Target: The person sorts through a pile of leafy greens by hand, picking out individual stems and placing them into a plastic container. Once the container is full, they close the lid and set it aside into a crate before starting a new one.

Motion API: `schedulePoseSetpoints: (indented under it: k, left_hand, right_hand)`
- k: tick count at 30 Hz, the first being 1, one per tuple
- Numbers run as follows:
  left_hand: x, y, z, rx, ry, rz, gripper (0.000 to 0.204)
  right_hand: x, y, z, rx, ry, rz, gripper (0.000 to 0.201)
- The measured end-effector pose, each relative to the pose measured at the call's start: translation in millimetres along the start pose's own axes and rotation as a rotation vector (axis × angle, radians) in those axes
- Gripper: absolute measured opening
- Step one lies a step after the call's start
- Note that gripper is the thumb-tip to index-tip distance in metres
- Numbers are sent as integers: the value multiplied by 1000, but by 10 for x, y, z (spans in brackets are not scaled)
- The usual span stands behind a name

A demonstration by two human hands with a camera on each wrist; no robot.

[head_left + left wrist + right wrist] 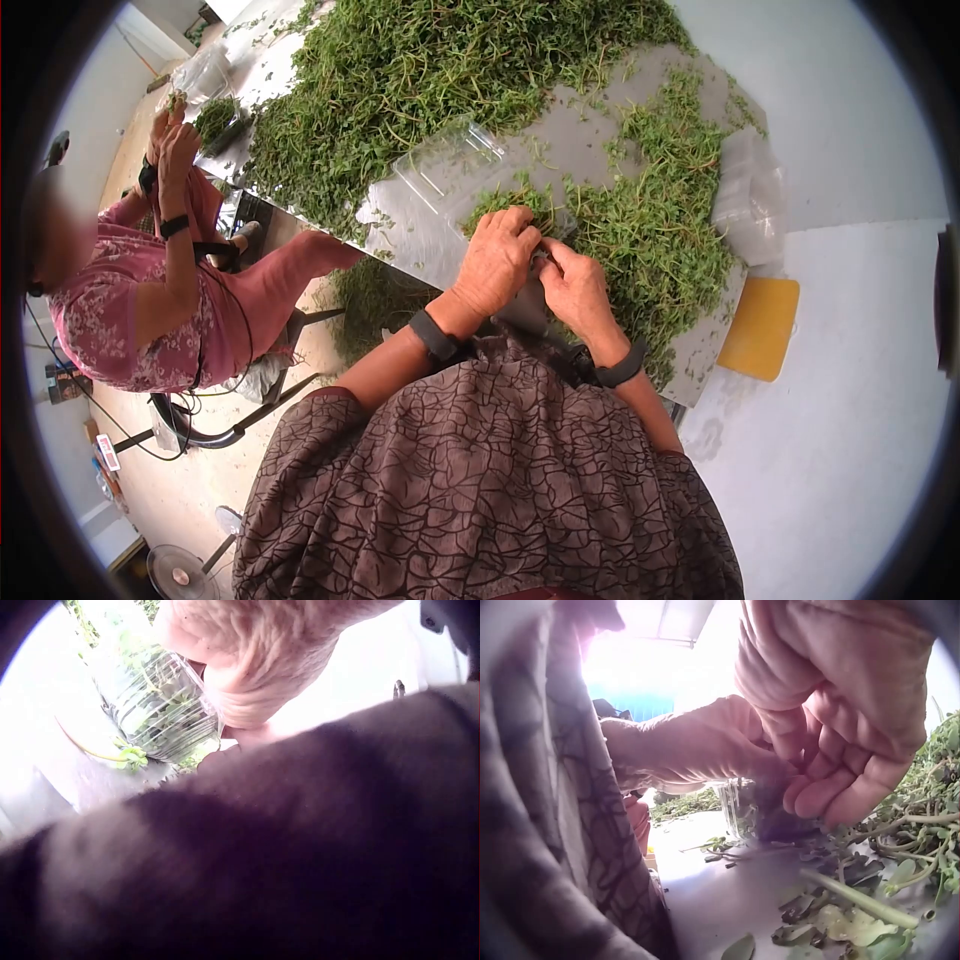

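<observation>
A clear plastic box [169, 712] packed with leafy green stems stands on the table near its front edge. Over its near side my left hand [497, 258] bends its fingers, the heel of the hand right against the box wall in the left wrist view. From the right my right hand [578, 295] meets it, its thumb and curled fingers [817, 796] close to the left fingertips. What lies between these fingers is hidden, so I cannot tell what the right hand holds. A clear plastic lid or tray [445, 165] lies open just beyond the box.
A large heap of greens [430, 90] covers the far table, and a smaller pile [650, 230] lies at my right. Stacked clear containers [750, 195] stand at the right edge, near a yellow stool [760, 328]. Another person [150, 290] sits at the left, handling greens.
</observation>
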State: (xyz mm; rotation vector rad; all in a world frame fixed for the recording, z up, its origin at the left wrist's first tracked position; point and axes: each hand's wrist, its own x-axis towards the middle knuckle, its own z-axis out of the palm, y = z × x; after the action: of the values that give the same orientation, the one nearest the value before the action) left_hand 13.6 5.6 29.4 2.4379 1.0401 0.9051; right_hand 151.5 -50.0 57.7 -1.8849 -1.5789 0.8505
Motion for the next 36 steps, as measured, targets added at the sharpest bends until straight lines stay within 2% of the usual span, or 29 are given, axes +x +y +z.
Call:
schedulePoseSetpoints:
  k: [3, 5, 8, 12, 13, 21, 27, 32, 34, 36]
  left_hand:
    - [4, -8, -25, 21, -8, 29, 18]
    - [-10, -15, -49, 17, -14, 30, 20]
    - [-43, -19, -86, -7, -35, 42, 22]
    - [-45, -28, -86, -33, -37, 42, 22]
    - [-46, -31, -95, -40, -41, 36, 23]
    - [-45, -31, -91, -44, -58, 26, 24]
    - [-13, -7, -127, -41, -82, 20, 22]
    - [-5, -45, -138, -41, -108, 40, 23]
    - [4, -60, -270, -103, -73, 100, 23]
    - [-18, -118, -408, -75, -23, 73, 23]
  right_hand:
    - [3, 63, 18, -11, 30, -91, 30]
    - [-27, 50, -56, 201, 71, -114, 33]
    - [-55, 123, -207, 281, 70, -25, 36]
    - [-102, 198, -187, 176, 3, 77, 34]
    - [-112, 223, -126, 177, 43, -12, 31]
    - [-97, 213, -37, 106, 123, -155, 31]
    - [-27, 83, -39, -228, 73, -313, 33]
    - [61, 48, -45, -330, 19, -296, 31]
    - [56, 55, -75, -330, 0, -276, 30]
    - [28, 59, -134, -257, 21, -313, 30]
